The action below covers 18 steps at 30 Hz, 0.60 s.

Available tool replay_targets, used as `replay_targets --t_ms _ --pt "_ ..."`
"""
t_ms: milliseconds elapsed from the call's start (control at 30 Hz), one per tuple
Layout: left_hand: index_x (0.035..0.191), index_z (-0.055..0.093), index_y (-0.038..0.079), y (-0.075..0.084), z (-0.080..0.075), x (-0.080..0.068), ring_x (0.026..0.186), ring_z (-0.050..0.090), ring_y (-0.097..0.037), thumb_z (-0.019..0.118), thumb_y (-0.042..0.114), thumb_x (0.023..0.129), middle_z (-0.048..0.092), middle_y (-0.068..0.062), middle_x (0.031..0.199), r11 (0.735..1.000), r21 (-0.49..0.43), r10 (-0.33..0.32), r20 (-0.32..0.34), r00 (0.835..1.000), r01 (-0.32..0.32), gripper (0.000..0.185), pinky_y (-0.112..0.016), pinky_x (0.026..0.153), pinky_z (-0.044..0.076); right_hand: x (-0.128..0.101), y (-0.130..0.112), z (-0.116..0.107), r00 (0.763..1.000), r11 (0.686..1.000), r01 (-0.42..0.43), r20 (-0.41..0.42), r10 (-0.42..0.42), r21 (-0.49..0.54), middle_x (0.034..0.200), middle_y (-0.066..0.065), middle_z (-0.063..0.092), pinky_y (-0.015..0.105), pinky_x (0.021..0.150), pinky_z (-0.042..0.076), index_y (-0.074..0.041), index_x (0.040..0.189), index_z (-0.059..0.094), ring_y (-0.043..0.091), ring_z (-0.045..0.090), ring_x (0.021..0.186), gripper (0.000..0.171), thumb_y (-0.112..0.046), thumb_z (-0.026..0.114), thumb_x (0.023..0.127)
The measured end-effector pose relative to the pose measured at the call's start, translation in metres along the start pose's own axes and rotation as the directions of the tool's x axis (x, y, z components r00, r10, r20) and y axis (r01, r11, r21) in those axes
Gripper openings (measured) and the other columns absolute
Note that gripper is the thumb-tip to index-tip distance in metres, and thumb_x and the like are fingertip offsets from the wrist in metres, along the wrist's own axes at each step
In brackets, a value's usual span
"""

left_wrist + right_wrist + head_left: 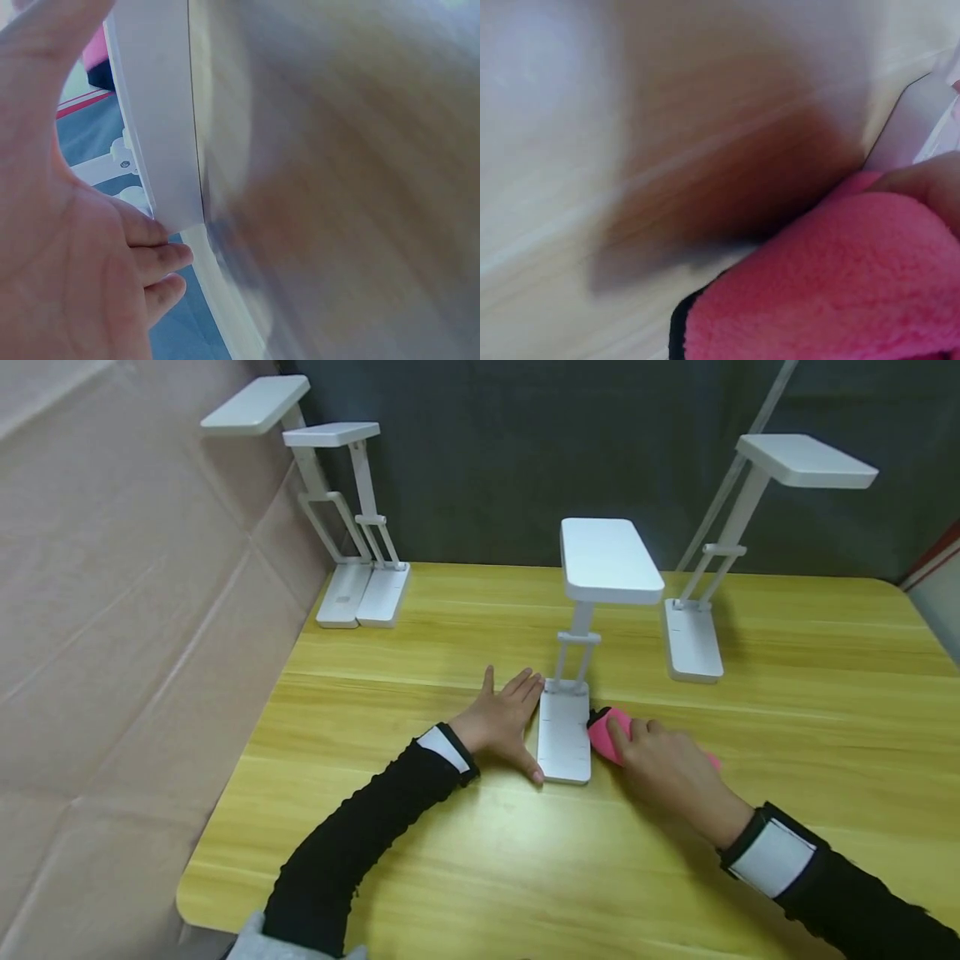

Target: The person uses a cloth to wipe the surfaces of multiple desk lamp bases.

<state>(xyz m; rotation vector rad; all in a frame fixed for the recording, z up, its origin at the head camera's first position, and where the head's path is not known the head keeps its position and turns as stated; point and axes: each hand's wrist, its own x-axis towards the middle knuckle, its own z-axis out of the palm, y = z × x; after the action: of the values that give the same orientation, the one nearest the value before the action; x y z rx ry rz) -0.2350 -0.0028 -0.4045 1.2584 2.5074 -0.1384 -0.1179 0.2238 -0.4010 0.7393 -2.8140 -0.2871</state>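
Observation:
A white folding desk lamp [564, 735] stands upright in front of me, its flat head [611, 560] raised above the base. Against the left side of that base rests my left hand [501, 724], thumb and fingers spread. In the left wrist view its fingertips touch the white base [156, 112]. My right hand [671, 772] grips a pink cloth with a black edge [603, 742] at the base's right side. Up close, the cloth [817, 285] looks fluffy and bunched under the fingers, which are mostly hidden.
Two more white lamps [384, 593] stand side by side at the table's far left corner. Another lamp [693, 643] stands behind to the right. The yellow wood-grain table [420, 877] meets a dark curtain [480, 468] at the back and a pale wall covering [135, 652] at left.

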Motion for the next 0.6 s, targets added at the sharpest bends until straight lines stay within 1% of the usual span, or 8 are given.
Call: replay_targets --t_ms 100,233,333,433,533,600 --pt "0.152 -0.003 0.003 0.0 -0.001 -0.001 0.144 -0.008 -0.023 0.059 0.088 0.054 -0.003 -0.011 0.159 1.0 0.004 -0.001 -0.003 1.0 0.001 0.144 -0.066 0.106 -0.006 -0.006 -0.003 -0.007 0.998 0.998 0.059 0.017 -0.059 -0.011 0.066 0.015 0.052 0.031 0.033 0.04 0.004 0.104 0.061 0.023 0.047 0.051 0.03 0.004 0.069 0.075" --pt "0.152 -0.002 0.003 -0.001 -0.001 -0.002 0.144 -0.008 -0.023 0.059 0.088 0.054 -0.002 -0.011 0.159 1.0 0.009 0.001 -0.005 1.0 -0.001 0.144 -0.066 0.106 -0.005 -0.015 -0.005 -0.012 0.992 0.992 0.127 -0.008 -0.127 0.006 0.067 0.012 0.051 0.028 0.032 0.037 0.002 0.105 0.06 0.022 0.048 0.052 0.034 0.008 0.068 0.072" --pt "0.152 -0.002 0.004 -0.003 -0.002 -0.002 0.144 -0.009 -0.023 0.061 0.087 0.054 -0.002 -0.01 0.159 1.0 0.009 -0.002 -0.003 1.0 0.003 0.144 -0.066 0.106 -0.006 -0.019 -0.007 -0.014 0.986 0.985 0.165 -0.034 -0.163 0.051 0.067 0.009 0.051 0.025 0.033 0.033 0.001 0.107 0.059 0.02 0.049 0.052 0.038 0.003 0.068 0.07" --pt "0.153 -0.002 0.005 -0.004 -0.002 -0.002 0.144 -0.01 -0.022 0.062 0.086 0.053 -0.003 -0.009 0.159 1.0 0.003 -0.005 0.006 1.0 0.005 0.144 -0.065 0.106 -0.007 -0.024 -0.009 -0.015 0.984 0.977 0.18 -0.039 -0.176 0.114 0.068 0.006 0.052 0.023 0.034 0.031 -0.001 0.112 0.059 0.018 0.049 0.053 0.043 -0.005 0.07 0.07" --pt "0.153 -0.003 0.005 -0.003 -0.002 -0.002 0.144 -0.011 -0.023 0.062 0.086 0.054 -0.003 -0.009 0.159 1.0 -0.006 0.001 0.017 1.0 -0.001 0.144 -0.065 0.106 -0.008 -0.03 -0.008 -0.02 0.982 0.964 0.188 -0.013 -0.189 0.19 0.071 0.003 0.054 0.024 0.037 0.035 -0.006 0.116 0.061 0.016 0.049 0.054 0.048 -0.012 0.073 0.07" --pt "0.153 -0.004 0.005 -0.003 -0.003 -0.002 0.144 -0.011 -0.023 0.063 0.086 0.054 -0.003 -0.009 0.159 1.0 -0.014 0.01 0.021 1.0 -0.01 0.143 -0.066 0.105 -0.008 -0.034 -0.007 -0.025 0.978 0.948 0.203 0.002 -0.21 0.247 0.074 0.001 0.055 0.026 0.04 0.037 -0.008 0.118 0.062 0.014 0.049 0.056 0.051 -0.016 0.074 0.07"
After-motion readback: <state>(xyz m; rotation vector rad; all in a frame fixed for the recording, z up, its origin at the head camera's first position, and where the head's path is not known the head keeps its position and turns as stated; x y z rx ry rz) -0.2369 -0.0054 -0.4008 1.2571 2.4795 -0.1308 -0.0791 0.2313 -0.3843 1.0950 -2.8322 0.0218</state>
